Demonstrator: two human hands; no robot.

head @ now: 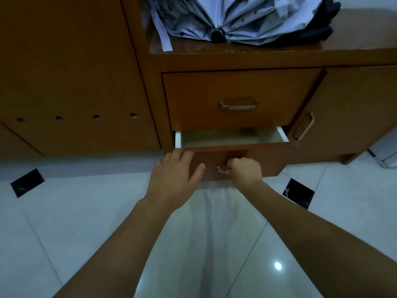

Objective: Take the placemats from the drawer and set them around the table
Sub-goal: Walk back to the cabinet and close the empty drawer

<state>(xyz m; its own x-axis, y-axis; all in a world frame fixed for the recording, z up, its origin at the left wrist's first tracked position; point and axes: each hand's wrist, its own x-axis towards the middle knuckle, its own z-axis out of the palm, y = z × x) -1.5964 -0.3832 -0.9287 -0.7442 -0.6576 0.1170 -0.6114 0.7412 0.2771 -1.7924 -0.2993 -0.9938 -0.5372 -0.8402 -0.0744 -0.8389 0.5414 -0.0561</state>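
At cabinet [354, 100] front, low centre: lower drawer [234, 139] pulled partway out toward the viewer, upper drawer [236, 97] above it closed. Lower drawer's long axis runs left-right; front panel faces near, brown wood, w/ white side walls showing at both ends. Interior visible as a narrow strip only: pale, speckled surface across the bottom, dim; can't tell if that is a placemat or a liner. No placemat clearly made out.

R hand [246, 171]: fingers curled round the drawer's metal handle [221, 169], at front panel centre; knuckles up, wrist toward near-right. L hand [174, 175]: fingers straight, loosely spread, holding nothing; fingertips at the left end of the drawer's top edge, thumb lying against the front panel just left of handle.

Upper drawer has a brass-colour bar handle [238, 105], horizontal. Right of drawers, a door w/ similar handle [304, 126], set upright but tilted in this wide view. On cabinet top, far: folded grey umbrella [232, 18], cap pointing near, dark fabric beside it to the right. Left: taller wood panel [71, 72] w/ row of four small holes. Floor [64, 222]: glossy white tile w/ small black diamond insets, one left, one right; light spot reflected near-right.
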